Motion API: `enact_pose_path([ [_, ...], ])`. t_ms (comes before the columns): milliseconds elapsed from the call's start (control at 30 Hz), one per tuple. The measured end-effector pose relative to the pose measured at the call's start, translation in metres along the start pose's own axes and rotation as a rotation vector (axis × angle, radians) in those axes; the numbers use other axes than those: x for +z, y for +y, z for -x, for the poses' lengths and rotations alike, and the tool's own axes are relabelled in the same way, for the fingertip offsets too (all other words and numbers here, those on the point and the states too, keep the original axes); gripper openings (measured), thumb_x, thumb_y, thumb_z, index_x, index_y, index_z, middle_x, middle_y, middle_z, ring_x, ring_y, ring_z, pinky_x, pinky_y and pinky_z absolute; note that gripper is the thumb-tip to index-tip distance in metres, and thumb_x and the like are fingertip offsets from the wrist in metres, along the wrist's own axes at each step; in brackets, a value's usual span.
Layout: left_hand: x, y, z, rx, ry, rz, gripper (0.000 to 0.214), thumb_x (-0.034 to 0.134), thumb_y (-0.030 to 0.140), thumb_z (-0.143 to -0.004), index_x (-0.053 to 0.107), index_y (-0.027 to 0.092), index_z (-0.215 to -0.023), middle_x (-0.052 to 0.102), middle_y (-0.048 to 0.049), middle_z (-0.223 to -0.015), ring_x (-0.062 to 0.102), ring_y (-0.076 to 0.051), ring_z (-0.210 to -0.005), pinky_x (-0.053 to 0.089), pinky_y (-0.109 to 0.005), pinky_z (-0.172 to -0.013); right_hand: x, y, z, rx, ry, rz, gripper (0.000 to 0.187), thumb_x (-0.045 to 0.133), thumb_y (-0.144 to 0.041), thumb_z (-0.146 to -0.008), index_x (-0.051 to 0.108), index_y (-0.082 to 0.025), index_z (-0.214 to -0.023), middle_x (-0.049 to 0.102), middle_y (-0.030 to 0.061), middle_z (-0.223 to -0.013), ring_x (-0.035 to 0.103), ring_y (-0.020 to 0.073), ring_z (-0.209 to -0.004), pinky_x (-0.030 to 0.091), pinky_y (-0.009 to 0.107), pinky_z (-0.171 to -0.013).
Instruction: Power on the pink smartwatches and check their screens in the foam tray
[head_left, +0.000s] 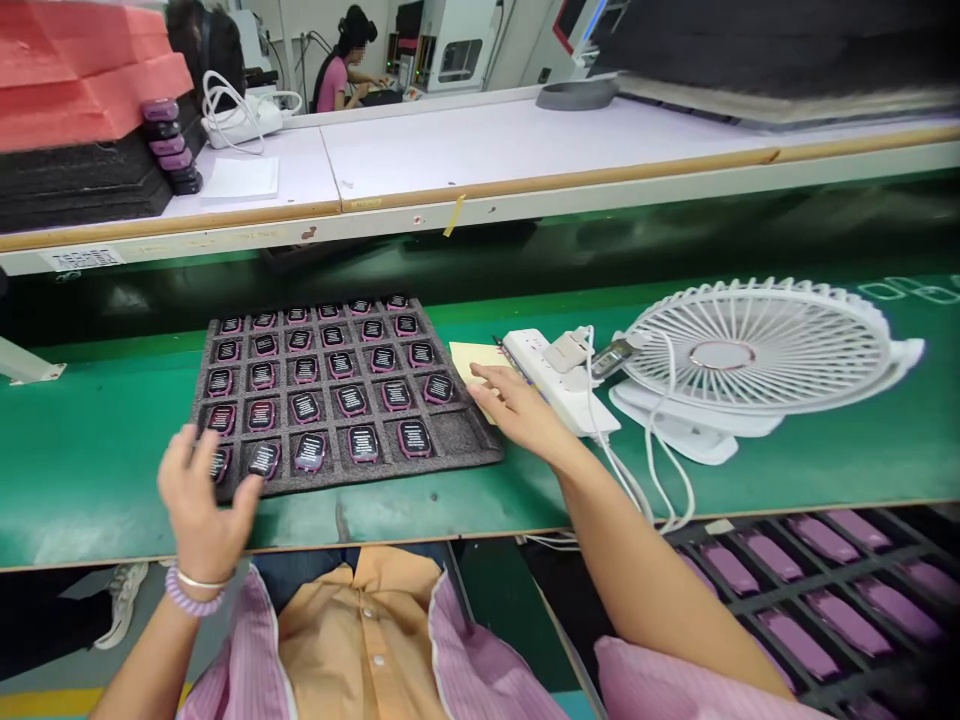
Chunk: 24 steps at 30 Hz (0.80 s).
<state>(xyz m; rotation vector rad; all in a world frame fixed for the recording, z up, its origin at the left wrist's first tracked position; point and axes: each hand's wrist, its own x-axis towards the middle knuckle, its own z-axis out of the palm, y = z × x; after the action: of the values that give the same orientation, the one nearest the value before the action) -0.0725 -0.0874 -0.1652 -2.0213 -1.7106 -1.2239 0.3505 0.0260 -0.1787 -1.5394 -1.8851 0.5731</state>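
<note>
A dark grey foam tray lies on the green bench, divided into rows of compartments. Most hold a purple-rimmed device like a smartwatch body, its dark screen showing small white text. The compartment at the front right corner shows bare foam. My left hand is at the tray's front left corner, fingers apart, partly covering a device there; whether it touches the tray I cannot tell. At the tray's right edge, my right hand has its fingers stretched out over a yellow paper, with nothing visible in them.
Right of my right hand are a white power strip with cables and a white fan. A shelf crosses behind, bearing red and black foam stacks. Purple pieces fill a tray below right. A person sits in the background.
</note>
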Motion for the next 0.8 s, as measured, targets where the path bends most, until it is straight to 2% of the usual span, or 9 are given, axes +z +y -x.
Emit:
enact_pose_path([
  [67, -0.009, -0.031, 0.007, -0.445, 0.057, 0.048, 0.073, 0.048, 0.061, -0.1, 0.042, 0.014, -0.155, 0.049, -0.0247, -0.154, 0.046, -0.037, -0.147, 0.034, -0.061, -0.123, 0.004, 0.003, -0.011, 0.108, -0.077, 0.0, 0.046, 0.044, -0.049, -0.1, 0.072, -0.016, -0.118, 0.07, 0.0178, -0.124, 0.062, 0.0365, -0.123, 0.048, 0.049, -0.11],
  [133, -0.012, -0.047, 0.018, -0.679, 0.0, 0.156, 0.08, 0.033, 0.069, -0.1, 0.044, 0.009, -0.152, 0.055, -0.0265, -0.146, 0.054, -0.038, -0.138, 0.039, -0.061, -0.119, 0.011, -0.003, -0.019, 0.133, -0.129, 0.034, 0.045, 0.042, -0.049, -0.099, 0.073, -0.017, -0.102, 0.075, 0.0175, -0.112, 0.067, 0.037, -0.112, 0.051, 0.048, -0.104],
  [233, -0.011, -0.045, 0.038, -0.682, -0.077, 0.174, 0.083, 0.034, 0.073, -0.097, 0.048, 0.009, -0.148, 0.056, -0.0258, -0.147, 0.055, -0.038, -0.134, 0.04, -0.061, -0.118, 0.02, -0.015, -0.018, 0.145, -0.117, 0.065, 0.05, 0.041, -0.057, -0.093, 0.072, -0.016, -0.094, 0.076, 0.0201, -0.109, 0.068, 0.0399, -0.108, 0.052, 0.051, -0.1],
  [333, -0.014, -0.034, 0.06, -0.654, -0.001, 0.124, 0.072, 0.036, 0.067, -0.098, 0.053, 0.013, -0.142, 0.06, -0.0222, -0.142, 0.056, -0.036, -0.131, 0.043, -0.058, -0.115, 0.025, -0.022, -0.009, 0.208, -0.1, 0.022, 0.056, 0.046, -0.065, -0.084, 0.072, -0.016, -0.098, 0.074, 0.0203, -0.117, 0.066, 0.0413, -0.117, 0.05, 0.051, -0.106],
  [433, -0.024, -0.035, 0.088, -0.683, 0.137, 0.069, 0.061, 0.04, 0.061, -0.099, 0.055, 0.016, -0.136, 0.062, -0.0191, -0.136, 0.058, -0.034, -0.127, 0.045, -0.055, -0.112, 0.03, -0.033, -0.003, 0.188, -0.198, -0.055, 0.054, 0.052, -0.071, -0.081, 0.071, -0.021, -0.089, 0.076, 0.0166, -0.112, 0.067, 0.0406, -0.115, 0.052, 0.048, -0.103],
  [533, -0.038, -0.055, 0.107, -0.792, 0.355, -0.011, 0.059, 0.038, 0.06, -0.098, 0.055, 0.015, -0.133, 0.063, -0.0195, -0.129, 0.06, -0.035, -0.122, 0.044, -0.056, -0.112, 0.046, -0.059, -0.002, 0.096, -0.324, -0.116, 0.055, 0.053, -0.076, -0.083, 0.067, -0.023, -0.081, 0.075, 0.0139, -0.099, 0.069, 0.0368, -0.102, 0.055, 0.043, -0.095],
  [633, -0.057, -0.088, 0.103, -0.92, 0.577, -0.11, 0.06, 0.032, 0.058, -0.098, 0.054, 0.013, -0.13, 0.062, -0.0215, -0.127, 0.057, -0.036, -0.126, 0.039, -0.058, -0.117, 0.073, -0.095, -0.009, -0.022, -0.479, -0.172, 0.063, 0.046, -0.082, -0.088, 0.06, -0.023, -0.071, 0.07, 0.0111, -0.087, 0.067, 0.0304, -0.084, 0.056, 0.039, -0.08],
  [700, -0.071, -0.111, 0.092, -0.975, 0.614, -0.154, 0.06, 0.031, 0.057, -0.096, 0.056, 0.012, -0.126, 0.061, -0.0231, -0.131, 0.054, -0.037, -0.132, 0.036, -0.056, -0.121, 0.094, -0.118, -0.018, -0.084, -0.554, -0.194, 0.068, 0.042, -0.086, -0.088, 0.056, -0.023, -0.067, 0.064, 0.009, -0.079, 0.063, 0.0276, -0.076, 0.054, 0.037, -0.072],
  [800, -0.093, -0.137, 0.078, -1.071, 0.615, -0.145, 0.061, 0.032, 0.056, -0.091, 0.057, 0.009, -0.122, 0.061, -0.0266, -0.134, 0.056, -0.041, -0.133, 0.04, -0.058, -0.119, 0.126, -0.144, -0.031, -0.172, -0.586, -0.193, 0.072, 0.038, -0.089, -0.088, 0.055, -0.023, -0.067, 0.06, 0.0072, -0.074, 0.06, 0.027, -0.075, 0.052, 0.038, -0.075],
])
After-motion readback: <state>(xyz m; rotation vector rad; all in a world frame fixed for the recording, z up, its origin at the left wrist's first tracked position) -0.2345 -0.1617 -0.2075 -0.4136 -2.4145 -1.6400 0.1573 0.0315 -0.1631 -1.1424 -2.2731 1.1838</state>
